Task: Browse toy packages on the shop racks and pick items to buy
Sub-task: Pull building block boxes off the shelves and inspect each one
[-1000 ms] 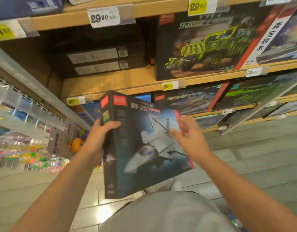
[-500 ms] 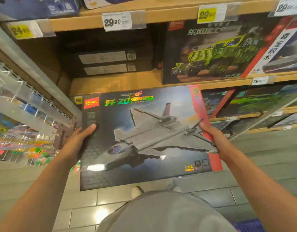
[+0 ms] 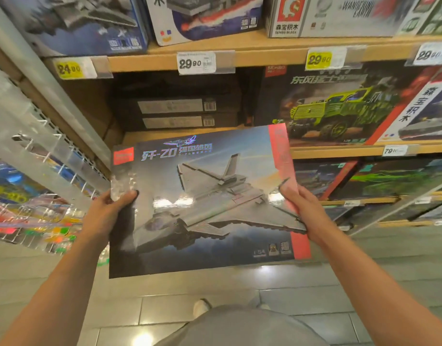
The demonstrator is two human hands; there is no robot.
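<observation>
— Both hands are on the fighter-jet box (image 3: 205, 196): the left hand (image 3: 107, 216) grips its left edge, thumb over the front, and the right hand (image 3: 307, 213) grips the red strip down its right edge the same way.

— Where is the box, then?

— Held up in front of the shelves, face toward the person, tilted a little, its top edge level with the wooden shelf (image 3: 339, 152) that carries the green truck box (image 3: 339, 106). It touches no shelf (only the two hands carry it).

— And behind it?

— Two dark flat boxes (image 3: 180, 113) stacked one on the other, left of the truck. Above them a yellow price tag (image 3: 318, 59) and a white price tag (image 3: 196, 63) both read 29.80. Higher up stands a warship box (image 3: 205, 16).

— On the left?

— A wire rack (image 3: 40, 151) with bright blister packs (image 3: 27, 218), too blurred to name. Grey floor tiles (image 3: 190, 308) lie below, with one shoe tip (image 3: 201, 305) showing.
</observation>
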